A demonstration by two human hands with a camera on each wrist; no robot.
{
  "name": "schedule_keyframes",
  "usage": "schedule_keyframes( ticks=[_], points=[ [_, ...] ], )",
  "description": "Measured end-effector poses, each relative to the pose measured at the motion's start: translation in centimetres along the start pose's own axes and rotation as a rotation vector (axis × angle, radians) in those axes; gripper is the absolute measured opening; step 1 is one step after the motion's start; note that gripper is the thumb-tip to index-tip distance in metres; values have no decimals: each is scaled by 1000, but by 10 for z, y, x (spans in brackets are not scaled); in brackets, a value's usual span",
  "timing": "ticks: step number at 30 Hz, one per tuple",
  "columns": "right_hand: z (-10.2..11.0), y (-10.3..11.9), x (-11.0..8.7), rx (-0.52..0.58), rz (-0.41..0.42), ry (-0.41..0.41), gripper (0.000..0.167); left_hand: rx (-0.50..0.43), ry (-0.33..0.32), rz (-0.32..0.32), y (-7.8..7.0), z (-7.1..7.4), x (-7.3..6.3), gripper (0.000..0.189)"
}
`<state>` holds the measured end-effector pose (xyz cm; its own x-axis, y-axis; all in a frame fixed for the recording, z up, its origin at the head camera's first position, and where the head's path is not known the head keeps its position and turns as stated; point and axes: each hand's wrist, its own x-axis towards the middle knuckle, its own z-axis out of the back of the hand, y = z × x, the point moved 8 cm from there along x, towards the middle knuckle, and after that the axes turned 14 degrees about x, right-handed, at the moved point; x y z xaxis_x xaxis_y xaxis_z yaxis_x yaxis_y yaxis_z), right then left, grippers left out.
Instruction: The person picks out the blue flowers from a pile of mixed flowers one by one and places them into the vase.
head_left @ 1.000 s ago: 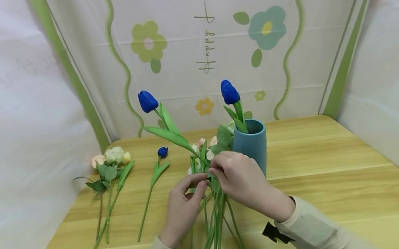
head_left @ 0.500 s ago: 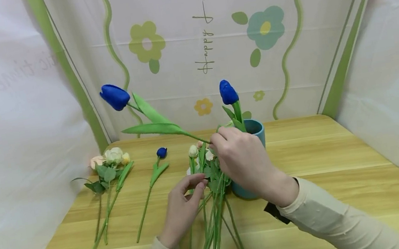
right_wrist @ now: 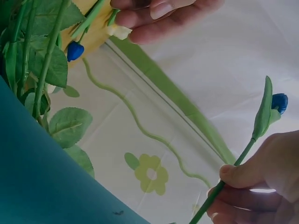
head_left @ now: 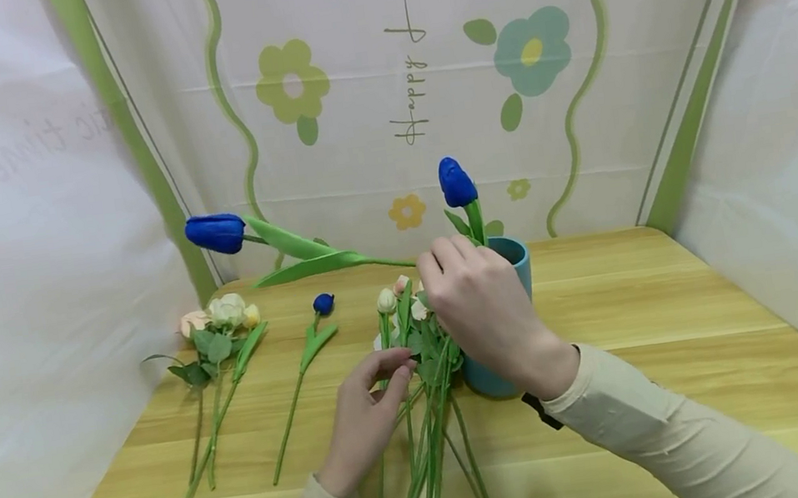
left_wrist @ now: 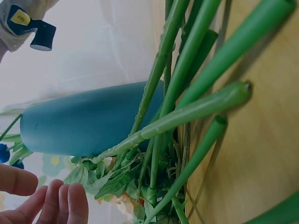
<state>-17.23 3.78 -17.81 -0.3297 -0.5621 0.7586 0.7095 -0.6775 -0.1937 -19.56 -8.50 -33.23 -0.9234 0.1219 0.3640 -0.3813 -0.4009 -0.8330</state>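
Note:
A blue tulip [head_left: 215,234] lies nearly level in the air, its bloom pointing left. My right hand [head_left: 484,305] pinches its green stem [right_wrist: 239,157] between thumb and fingers, in front of the blue vase [head_left: 513,251]. Another blue tulip [head_left: 457,182] stands upright out of the vase. Beside the bunch of loose flowers [head_left: 431,413], my left hand [head_left: 368,413] hovers with fingers loosely bent, a gap between thumb and fingertips. Its fingers [left_wrist: 60,203] hold nothing in the left wrist view. The right hand hides part of the vase and the lower end of the held stem.
A small blue tulip [head_left: 323,303] lies left of the bunch on the wooden table [head_left: 654,400]. Farther left lie pale roses [head_left: 228,311] with leafy stems. White cloth walls [head_left: 351,3] with printed flowers enclose the table's back and sides.
My right hand has lifted the blue tulip out of the bunch and up toward the vase. The bloom has swung left and tipped to nearly level. The left hand has stayed in place.

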Motion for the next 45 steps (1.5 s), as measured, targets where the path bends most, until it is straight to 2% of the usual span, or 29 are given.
schedule_keyframes(
  ticks=[8, 17, 29, 40, 45],
  points=[
    [2, -2, 1, -20, 28, -54, 20, 8, 4, 9, 1, -1, 0, 18],
    [-2, -3, 3, -79, 37, -36, 22, -3, 19, 35, 4, -3, 0, 18],
    [-6, -13, -5, -61, -3, -56, 16, -20, 20, 31, -1, -4, -3, 17],
    [-6, -22, -7, -30, -43, -70, 12, 4, 14, 6, 2, -5, -1, 21],
    [-4, -28, -10, -2, -75, -97, 18, -4, 16, 6, 2, -6, -1, 23]
  ],
)
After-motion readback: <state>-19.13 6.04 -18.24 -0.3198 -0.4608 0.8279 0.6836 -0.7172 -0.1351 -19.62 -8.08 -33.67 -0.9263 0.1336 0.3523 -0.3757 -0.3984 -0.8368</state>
